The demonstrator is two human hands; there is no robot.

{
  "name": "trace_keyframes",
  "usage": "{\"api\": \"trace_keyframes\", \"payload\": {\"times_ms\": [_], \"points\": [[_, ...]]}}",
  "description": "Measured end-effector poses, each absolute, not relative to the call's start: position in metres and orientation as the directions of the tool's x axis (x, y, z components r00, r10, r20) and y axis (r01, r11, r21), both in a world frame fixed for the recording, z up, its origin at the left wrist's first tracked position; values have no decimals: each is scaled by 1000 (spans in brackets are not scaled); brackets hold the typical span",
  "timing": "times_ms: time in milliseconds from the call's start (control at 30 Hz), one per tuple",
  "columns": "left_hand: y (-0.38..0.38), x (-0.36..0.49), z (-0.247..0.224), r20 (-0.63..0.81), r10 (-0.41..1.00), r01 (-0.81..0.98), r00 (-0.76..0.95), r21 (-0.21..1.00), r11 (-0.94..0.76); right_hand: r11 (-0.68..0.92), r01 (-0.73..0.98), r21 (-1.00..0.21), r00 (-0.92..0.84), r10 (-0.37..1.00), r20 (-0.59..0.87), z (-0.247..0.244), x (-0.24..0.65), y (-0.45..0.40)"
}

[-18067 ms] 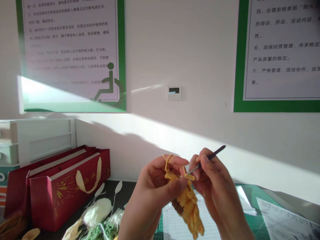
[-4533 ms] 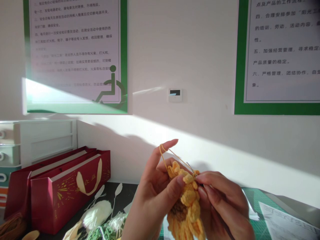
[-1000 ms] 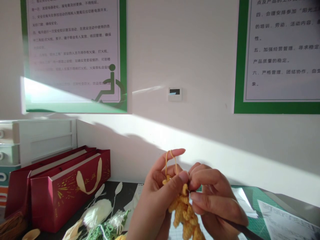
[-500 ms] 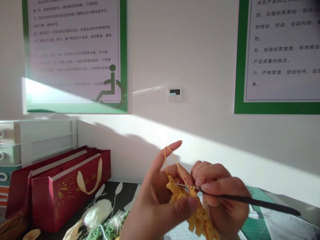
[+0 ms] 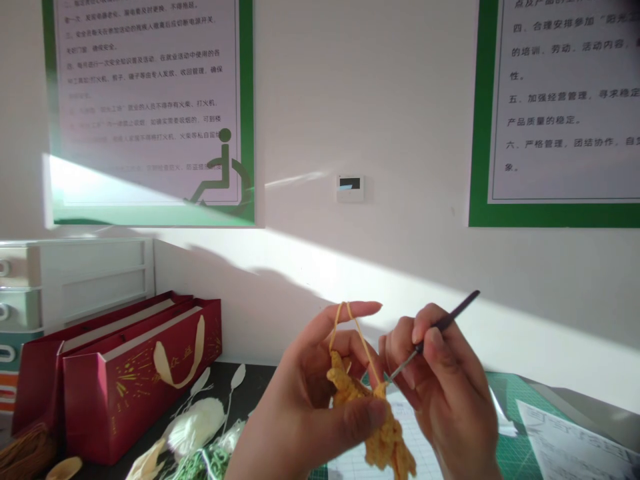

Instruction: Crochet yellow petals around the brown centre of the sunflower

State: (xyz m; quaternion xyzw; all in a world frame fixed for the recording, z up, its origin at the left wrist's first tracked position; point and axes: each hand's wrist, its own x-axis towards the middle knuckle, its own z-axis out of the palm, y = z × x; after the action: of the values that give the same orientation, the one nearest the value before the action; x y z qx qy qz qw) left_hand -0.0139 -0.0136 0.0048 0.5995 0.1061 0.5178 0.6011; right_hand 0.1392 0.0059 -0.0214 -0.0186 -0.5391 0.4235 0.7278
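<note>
Faces a pale wall (image 5: 410, 133) crossed by a slanting band of sunlight, with two green-bordered printed posters (image 5: 140, 80) and, between them, a small white wall panel (image 5: 350, 189) with a dark display. Pinches a yellow crocheted piece of textured yarn (image 5: 387, 443) between the thumb and bent fingers of the left hand (image 5: 305, 400), index finger extended, looped with thin yellow yarn (image 5: 364, 339). Grips a slim crochet hook with a dark handle (image 5: 455, 312) like a pen in the closed thumb and fingers of the right hand (image 5: 447, 383), metal tip at the top edge of the piece, near the left thumb. Half a second ago, held the same hook almost flat, handle toward the lower right; now angles it steeply toward the upper right, with the left index fingertip lower than before. Hangs the piece above a white ruled paper sheet (image 5: 407, 417), beside a green gridded cutting mat (image 5: 510, 393) partly under another printed sheet (image 5: 565, 440). Farther left, on a black tabletop (image 5: 255, 373), a white yarn ball (image 5: 197, 425), tangled green yarn (image 5: 207, 463) and glossy red paper gift bags (image 5: 145, 383), near a pale drawer unit (image 5: 100, 273).
</note>
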Motion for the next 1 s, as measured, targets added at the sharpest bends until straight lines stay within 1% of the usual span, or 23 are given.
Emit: {"api": "trace_keyframes", "payload": {"times_ms": [100, 133, 200, 333, 467, 533, 700, 867, 1000], "points": [[-12, -11, 2, 490, 778, -445, 392, 842, -306, 512, -639, -574, -11, 740, 673, -18, 135, 9], [-11, -10, 2, 501, 787, -428, 360, 838, -338, 499, -626, -599, -30, 752, 658, -17, 134, 11], [-9, -7, 0, 533, 790, -421, 303, 818, -391, 528, -570, -629, -50, 742, 668, -17, 133, 13], [-7, -5, -1, 563, 779, -441, 277, 795, -418, 683, -474, -555, -11, 626, 780, -21, 132, 18], [-8, -5, 0, 573, 778, -413, 256, 793, -448, 851, -332, -407, 118, 466, 877, -24, 129, 20], [-10, -5, 1, 572, 777, -395, 264, 799, -453, 888, -275, -369, 170, 422, 890, -24, 130, 19], [-10, -8, 3, 579, 753, -352, 312, 807, -474, 881, -234, -411, 202, 458, 866, -27, 138, 17], [-4, -14, -1, 620, 712, -352, 330, 781, -516, 889, -231, -395, 222, 443, 868, -23, 142, 18], [-3, -15, -2, 616, 723, -345, 312, 783, -518, 906, -205, -370, 241, 413, 878, -20, 143, 18]]}}
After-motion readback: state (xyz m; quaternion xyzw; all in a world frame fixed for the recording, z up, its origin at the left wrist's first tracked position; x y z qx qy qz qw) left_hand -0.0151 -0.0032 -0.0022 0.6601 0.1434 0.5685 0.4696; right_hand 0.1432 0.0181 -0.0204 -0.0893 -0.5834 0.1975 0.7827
